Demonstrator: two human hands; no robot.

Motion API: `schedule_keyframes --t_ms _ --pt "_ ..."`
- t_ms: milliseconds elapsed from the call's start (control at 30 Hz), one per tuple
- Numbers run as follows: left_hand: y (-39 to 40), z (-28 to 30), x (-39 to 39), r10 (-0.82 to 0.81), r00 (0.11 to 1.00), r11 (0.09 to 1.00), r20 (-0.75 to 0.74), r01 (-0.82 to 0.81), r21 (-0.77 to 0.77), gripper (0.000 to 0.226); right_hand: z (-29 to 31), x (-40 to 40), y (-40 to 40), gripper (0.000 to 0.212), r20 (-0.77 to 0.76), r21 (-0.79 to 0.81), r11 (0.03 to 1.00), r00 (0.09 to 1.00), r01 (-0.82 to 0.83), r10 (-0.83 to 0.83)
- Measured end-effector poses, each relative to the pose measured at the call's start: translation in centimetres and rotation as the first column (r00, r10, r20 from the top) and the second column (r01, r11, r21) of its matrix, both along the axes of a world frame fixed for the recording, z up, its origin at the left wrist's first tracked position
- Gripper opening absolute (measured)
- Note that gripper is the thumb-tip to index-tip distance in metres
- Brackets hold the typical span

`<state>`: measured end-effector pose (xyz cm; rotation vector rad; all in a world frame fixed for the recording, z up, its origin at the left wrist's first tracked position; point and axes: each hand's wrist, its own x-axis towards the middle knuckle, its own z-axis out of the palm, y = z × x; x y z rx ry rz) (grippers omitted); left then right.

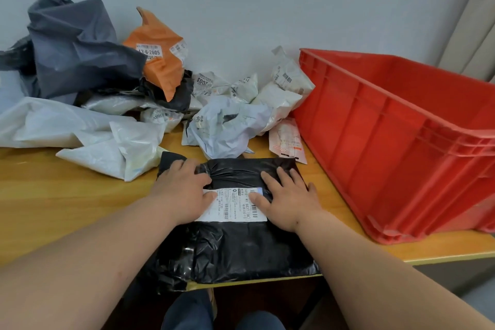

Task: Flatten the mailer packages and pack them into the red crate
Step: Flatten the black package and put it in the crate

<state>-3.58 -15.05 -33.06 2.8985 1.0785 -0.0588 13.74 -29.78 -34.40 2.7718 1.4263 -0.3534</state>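
Both hands are lying flat on a black mailer [230,225] at the near edge of the tabletop [67,195]. The left hand [182,190] is pressing on the mailer's far-left part and the right hand [286,198] on its far-right part, one at each end of the white shipping label [233,205]. The fingers of both hands are stretched out straight and spread, gripping nothing; the palms are bearing down, most likely to push the air out and smooth the creases so the bag lies thin enough to stack. The mailer's near edge is hanging slightly over the tabletop rim, and its surface is still looking wrinkled near the bottom left, so the flattening seems only partly done.

The red crate [401,147] is standing on the right, just beside the mailer, its open top facing up; its inside is hidden from this angle, so what it holds cannot be told. Its tall near wall is something the flattened bag will probably have to be lifted over.

Farther back, a heap of crumpled mailers is waiting: a large grey one [77,48] at far left, an orange one [160,56] leaning on the wall, white ones [80,131] spreading across the left, and a pale crumpled one [227,126] just beyond the black mailer.
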Motion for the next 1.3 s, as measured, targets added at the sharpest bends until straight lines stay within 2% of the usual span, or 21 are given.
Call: schedule_keyframes --t_ms 133,233,300,367,433,567,900,1100,1200,1300 --pt "0.7 -0.4 0.9 -0.009 1.000 0.991 0.011 0.010 -0.131 0.049 0.3 0.2 0.6 0.078 0.020 -0.011 1.000 1.000 0.001 -0.001" --pt "0.9 -0.4 1.5 0.002 1.000 0.996 0.010 -0.001 -0.091 0.052 1.7 0.4 2.1 0.075 0.054 0.024 1.000 0.998 0.012 -0.013" --pt "1.0 0.0 1.9 0.027 0.999 0.997 -0.021 -0.028 -0.068 0.065 1.8 0.2 3.1 0.076 0.039 0.061 0.998 0.999 0.012 -0.014" --pt "1.2 0.1 2.1 0.009 0.996 0.997 -0.086 -0.016 -0.074 0.073 1.2 -0.2 3.7 0.078 0.011 -0.003 1.000 1.000 -0.027 0.027" --pt "1.3 -0.5 2.2 -0.014 0.991 0.994 -0.132 0.000 -0.111 0.070 0.4 -0.3 3.8 0.080 0.004 -0.071 0.996 0.998 -0.057 0.057" --pt "1.5 -1.1 2.6 -0.006 0.990 0.980 -0.138 -0.021 -0.199 0.069 0.4 0.0 4.1 0.081 0.000 -0.071 0.996 0.998 -0.056 0.057" --pt "2.1 0.2 3.9 0.043 0.992 0.955 -0.122 -0.077 -0.287 0.082 0.2 -0.1 5.3 0.087 0.014 -0.049 0.998 1.000 -0.024 0.025" --pt "2.5 0.1 4.7 0.062 0.984 0.947 -0.166 -0.111 -0.302 0.077 0.0 0.1 5.5 0.086 0.000 -0.076 0.997 1.000 -0.021 0.021" --pt "2.5 -0.1 4.5 0.060 0.988 0.949 -0.145 -0.101 -0.299 0.078 0.2 0.3 5.4 0.088 -0.049 -0.036 0.999 0.999 -0.017 0.016" --pt "2.3 -0.5 3.3 0.052 0.996 0.960 -0.071 -0.070 -0.269 0.082 0.4 0.6 4.7 0.097 -0.109 0.081 0.997 0.994 0.014 -0.005"
